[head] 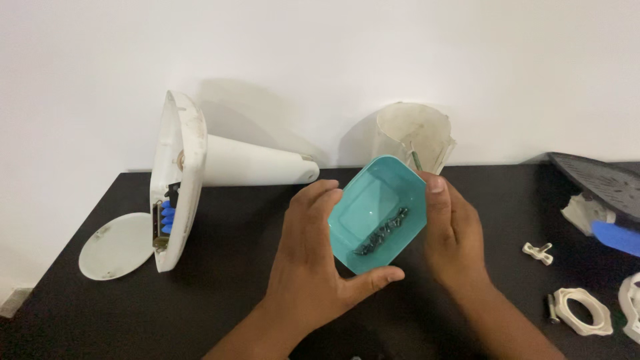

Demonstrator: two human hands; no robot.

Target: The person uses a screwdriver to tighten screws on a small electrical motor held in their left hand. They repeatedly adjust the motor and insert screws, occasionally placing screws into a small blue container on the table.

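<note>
Both hands hold a small teal plastic tray just above the dark surface, tilted so its open side faces the camera. The left hand has its grip closed on the tray's left wall, fingers curled over the upper rim and thumb pressed under the lower corner; the right hand clasps the opposite side, thumb lying along the right edge. Because of the tilt, a cluster of small dark screws has gathered toward the tray's lower right. Left of the hands, a white fan base lies on its side with its tapered column pointing right and blue switch parts exposed; a round white cover plate lies flat beside it. Behind the tray stands a white cylindrical housing. At the right lie a white ring nut and a small white clip.
</note>
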